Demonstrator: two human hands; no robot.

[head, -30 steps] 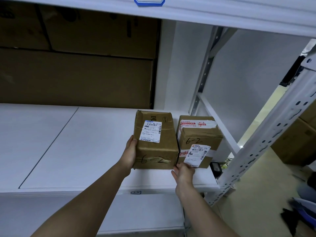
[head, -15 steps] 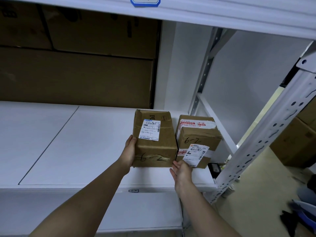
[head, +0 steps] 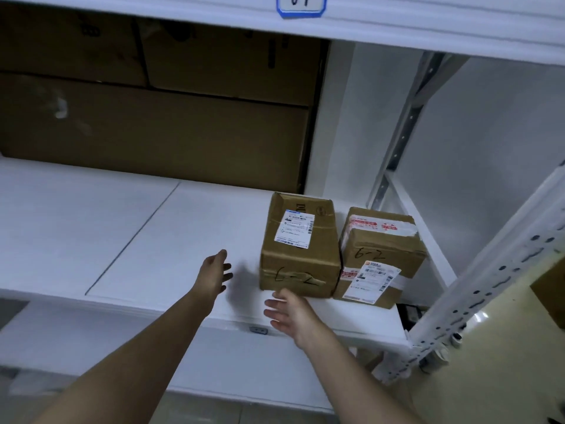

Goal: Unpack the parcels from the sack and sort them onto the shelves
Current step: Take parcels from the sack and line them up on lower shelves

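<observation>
So the taller brown parcel (head: 299,246) is sitting on the white shelf (head: 128,240), near the right end and close to the front edge, with "6-2" scrawled in marker on its near face and a white shipping label on top. Right beside it on the right is a squatter parcel (head: 380,255), also marked "6-2", with red-and-white tape across the far end and a label hanging over its near face; the two boxes look like they're touching or very nearly so, hard to say for sure. Neither hand has hold of anything. The left hand (head: 214,272) hovers just left of the taller box with the fingers loose and spread, clear of the cardboard. The right hand (head: 290,310) is just in front of that box's near bottom edge, fingers splayed out, and I can't tell if the fingertips brush it. Behind the shelf on the left are big cardboard cartons (head: 153,117) stacked against the back. Above, the next shelf edge carries a blue-bordered tag (head: 301,4). A white perforated upright (head: 489,283) runs diagonally on the right.
</observation>
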